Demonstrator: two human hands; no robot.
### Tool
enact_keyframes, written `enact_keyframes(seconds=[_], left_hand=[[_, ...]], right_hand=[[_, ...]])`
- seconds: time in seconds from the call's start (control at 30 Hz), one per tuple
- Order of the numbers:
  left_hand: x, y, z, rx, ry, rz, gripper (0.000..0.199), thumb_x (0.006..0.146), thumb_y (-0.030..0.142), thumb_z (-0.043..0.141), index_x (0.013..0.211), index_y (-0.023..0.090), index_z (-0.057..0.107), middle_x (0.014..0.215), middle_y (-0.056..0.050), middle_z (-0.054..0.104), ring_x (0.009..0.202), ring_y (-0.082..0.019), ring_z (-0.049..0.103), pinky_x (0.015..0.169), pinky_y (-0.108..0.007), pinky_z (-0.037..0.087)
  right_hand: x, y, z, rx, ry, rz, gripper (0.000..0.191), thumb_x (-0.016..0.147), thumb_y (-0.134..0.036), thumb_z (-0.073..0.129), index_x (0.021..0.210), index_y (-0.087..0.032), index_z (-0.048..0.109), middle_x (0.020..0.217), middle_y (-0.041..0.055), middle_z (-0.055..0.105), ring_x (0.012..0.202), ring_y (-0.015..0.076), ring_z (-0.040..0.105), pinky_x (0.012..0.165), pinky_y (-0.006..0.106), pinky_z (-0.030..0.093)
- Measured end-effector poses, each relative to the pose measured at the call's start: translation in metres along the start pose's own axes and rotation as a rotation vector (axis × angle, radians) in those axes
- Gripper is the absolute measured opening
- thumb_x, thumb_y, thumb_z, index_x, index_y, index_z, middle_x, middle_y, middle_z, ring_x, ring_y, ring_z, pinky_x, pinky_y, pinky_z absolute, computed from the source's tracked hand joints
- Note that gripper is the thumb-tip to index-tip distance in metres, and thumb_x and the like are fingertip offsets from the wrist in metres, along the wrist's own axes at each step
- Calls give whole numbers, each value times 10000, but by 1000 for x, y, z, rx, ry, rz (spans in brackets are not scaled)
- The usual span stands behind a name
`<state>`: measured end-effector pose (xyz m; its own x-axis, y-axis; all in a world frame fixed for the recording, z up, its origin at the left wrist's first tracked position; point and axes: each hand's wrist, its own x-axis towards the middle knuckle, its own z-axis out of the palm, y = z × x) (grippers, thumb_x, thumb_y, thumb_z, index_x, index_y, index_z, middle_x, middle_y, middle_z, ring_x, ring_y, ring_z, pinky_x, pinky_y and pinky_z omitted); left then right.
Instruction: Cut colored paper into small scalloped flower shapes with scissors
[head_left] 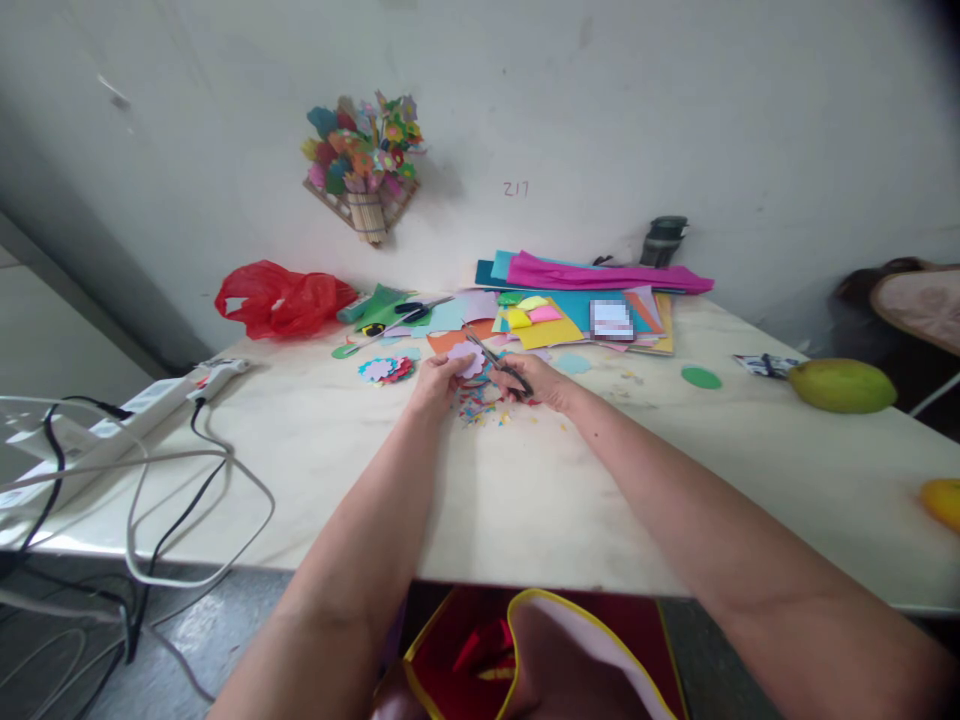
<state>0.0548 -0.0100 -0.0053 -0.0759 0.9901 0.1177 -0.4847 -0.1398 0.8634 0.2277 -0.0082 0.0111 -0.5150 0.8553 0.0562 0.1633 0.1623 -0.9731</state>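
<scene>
My left hand [439, 385] pinches a lilac paper flower [468, 358] with a scalloped edge. Closed round the handles of a pair of scissors [487, 352] is my right hand [534, 382]; the blades point up and left, beside the flower's right edge. Whether they touch the paper I cannot tell. Below both hands lie small coloured paper scraps [480, 412]. To the left rests a stack of scalloped paper flowers [386, 370] in lilac, blue and red.
Coloured paper sheets [555, 325] and a second pair of scissors [411, 311] lie behind the hands. A red plastic bag [281, 300] and a power strip [150, 405] with cables are on the left. A green oval [701, 377] and a mango-like fruit [841, 386] lie right.
</scene>
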Motion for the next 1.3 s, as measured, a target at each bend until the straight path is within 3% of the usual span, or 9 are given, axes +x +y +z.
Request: enact_keyframes(seconds=[0.53, 0.93, 1.3], left_hand=[[0, 1, -1, 8, -5, 11, 234, 534, 187, 806, 720, 104, 691, 703, -52, 701, 611, -130, 641, 647, -247, 541], [1, 2, -2, 21, -19, 23, 262, 509, 219, 816, 710, 114, 684, 693, -54, 695, 641, -161, 664, 668, -279, 546], [0, 0, -2, 30, -38, 23, 247, 505, 223, 832, 671, 105, 692, 675, -62, 695, 607, -143, 643, 649, -266, 520]], right_hand=[[0, -5, 3, 6, 21, 30, 224, 731, -295, 718, 746, -149, 550, 470, -47, 530, 356, 59, 444, 318, 157, 278], [3, 9, -8, 19, -107, -37, 318, 741, -412, 705, 716, -161, 511, 579, -18, 596, 434, 63, 519, 383, 159, 374], [-1, -2, -2, -51, -41, 10, 302, 742, -385, 700, 676, -168, 500, 506, -31, 558, 383, 59, 468, 318, 160, 276]])
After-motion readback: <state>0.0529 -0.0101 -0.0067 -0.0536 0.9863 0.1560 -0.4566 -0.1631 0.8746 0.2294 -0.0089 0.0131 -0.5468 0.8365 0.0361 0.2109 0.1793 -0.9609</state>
